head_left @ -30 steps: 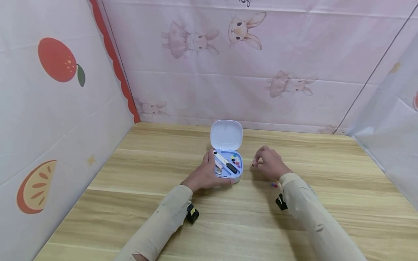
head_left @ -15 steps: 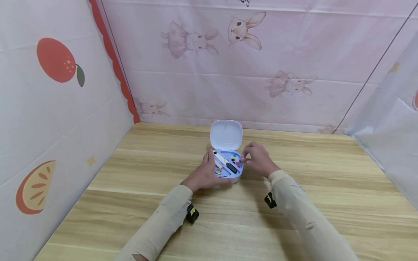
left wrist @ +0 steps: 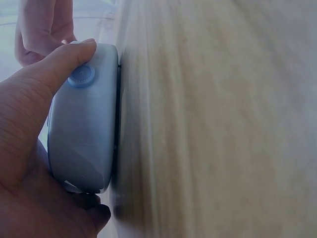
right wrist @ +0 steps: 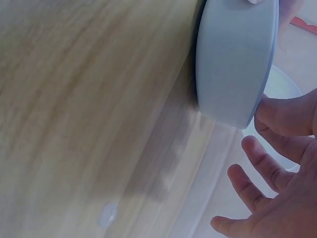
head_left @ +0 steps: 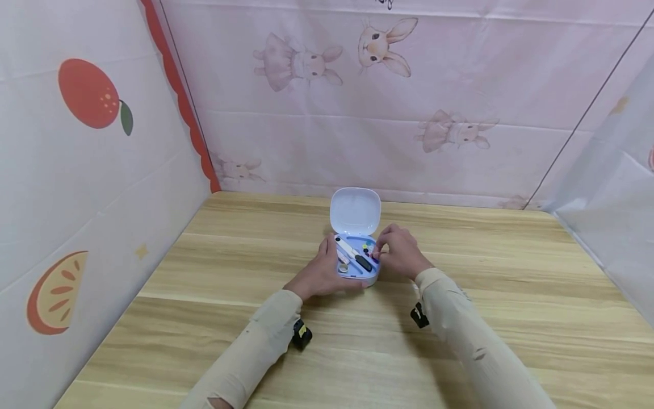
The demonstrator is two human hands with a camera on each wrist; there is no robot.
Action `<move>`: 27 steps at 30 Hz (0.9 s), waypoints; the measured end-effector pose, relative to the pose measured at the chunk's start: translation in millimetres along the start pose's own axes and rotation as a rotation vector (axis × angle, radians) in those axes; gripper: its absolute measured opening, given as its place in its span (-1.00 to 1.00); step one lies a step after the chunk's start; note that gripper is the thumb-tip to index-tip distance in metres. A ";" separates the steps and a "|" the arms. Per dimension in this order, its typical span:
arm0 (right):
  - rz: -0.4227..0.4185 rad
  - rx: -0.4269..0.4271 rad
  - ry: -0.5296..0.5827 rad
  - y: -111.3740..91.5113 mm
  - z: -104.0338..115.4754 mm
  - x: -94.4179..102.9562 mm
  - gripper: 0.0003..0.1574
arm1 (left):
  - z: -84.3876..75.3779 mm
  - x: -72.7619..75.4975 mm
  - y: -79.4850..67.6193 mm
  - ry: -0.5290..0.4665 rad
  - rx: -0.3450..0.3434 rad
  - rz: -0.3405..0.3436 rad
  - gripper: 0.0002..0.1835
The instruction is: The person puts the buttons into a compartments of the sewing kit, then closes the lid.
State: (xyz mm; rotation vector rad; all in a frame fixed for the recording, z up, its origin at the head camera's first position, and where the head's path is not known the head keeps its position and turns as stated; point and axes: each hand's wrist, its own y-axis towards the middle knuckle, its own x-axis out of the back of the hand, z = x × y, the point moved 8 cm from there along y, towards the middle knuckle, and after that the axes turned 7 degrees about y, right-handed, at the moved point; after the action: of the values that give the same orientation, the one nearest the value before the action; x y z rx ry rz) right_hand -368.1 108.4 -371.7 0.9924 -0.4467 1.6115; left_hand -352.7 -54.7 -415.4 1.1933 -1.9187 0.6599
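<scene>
A small pale-blue sewing box stands on the table with its lid raised. My left hand grips it from the left, with the thumb along the front beside a round blue catch. Inside lie a white tool with a black end, a small round metallic piece and several coloured buttons. Over the button compartment is my right hand, thumb and index finger together at the box edge. Its other fingers are spread. Whether a button is between its fingertips is hidden.
The wooden table reaches back to a pink rabbit-print sheet. A white fruit-print sheet borders it on the left. A small pale oval piece lies on the table near the right forearm.
My right hand has moved left from the table with a small black button in its fingertips to the button compartment, then slightly farther in. The left hand stays on the sewing box.
</scene>
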 end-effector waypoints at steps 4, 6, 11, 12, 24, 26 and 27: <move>0.009 -0.033 0.000 0.3 1.2 0.8 -0.90 | 0.0 -0.4 0.6 0.001 0.000 0.001 0.46; 0.011 -0.042 0.001 0.1 2.1 0.7 -0.90 | 0.3 -0.5 0.7 -0.003 -0.001 -0.001 0.45; 0.008 -0.059 0.010 -1.2 2.8 -0.1 -0.90 | 0.9 -0.9 0.3 0.000 0.005 0.003 0.48; 0.006 -0.057 0.009 -1.4 3.1 0.0 -0.90 | 0.9 -0.9 0.1 0.004 0.009 0.005 0.49; 0.009 -0.057 0.013 -0.7 3.2 0.7 -0.89 | 1.0 -0.5 -1.2 0.014 0.023 0.013 0.52; 0.014 -0.061 0.015 -0.7 2.9 0.2 -0.89 | 1.2 -0.6 -1.0 0.017 0.023 0.013 0.52; 0.017 -0.061 0.016 -0.5 2.8 0.0 -0.89 | 1.3 -0.9 -1.0 0.017 0.023 0.014 0.51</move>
State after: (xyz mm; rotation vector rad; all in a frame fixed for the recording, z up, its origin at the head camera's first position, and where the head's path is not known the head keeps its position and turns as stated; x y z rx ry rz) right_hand -366.7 106.5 -370.2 0.9315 -0.4917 1.6106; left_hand -352.0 -55.7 -416.8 1.1858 -1.9118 0.6990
